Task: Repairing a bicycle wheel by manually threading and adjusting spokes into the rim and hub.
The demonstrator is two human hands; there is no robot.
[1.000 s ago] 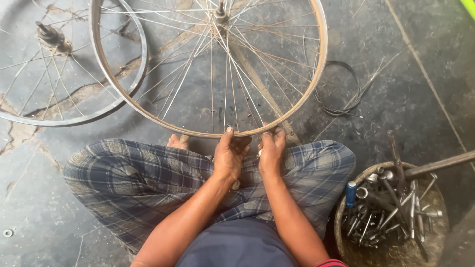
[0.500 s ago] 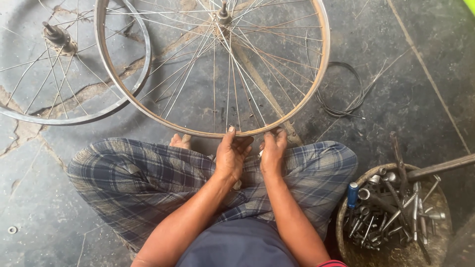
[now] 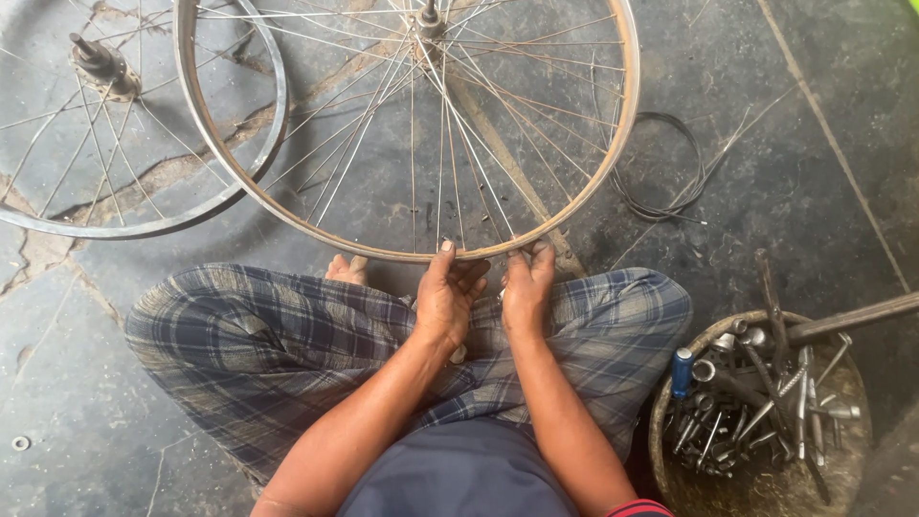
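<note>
A spoked bicycle wheel [image 3: 613, 144] with a bare metal rim stands in front of me, its lowest part resting near my crossed legs in checked cloth. My left hand [image 3: 445, 297] grips the bottom of the rim, fingers curled over it. Close beside it my right hand [image 3: 526, 287] also holds the rim's lower edge. The hub [image 3: 428, 17] shows at the top edge. What my fingers do at the rim is hidden.
A second spoked wheel [image 3: 230, 182] lies flat on the cracked concrete at the left. A coil of thin cable [image 3: 670, 163] lies to the right. A round basket [image 3: 670, 402] of spanners and tools sits at my right knee. A small washer [image 3: 20, 442] lies far left.
The view has shifted slightly; the wheel and both hands stay at the same place on the rim.
</note>
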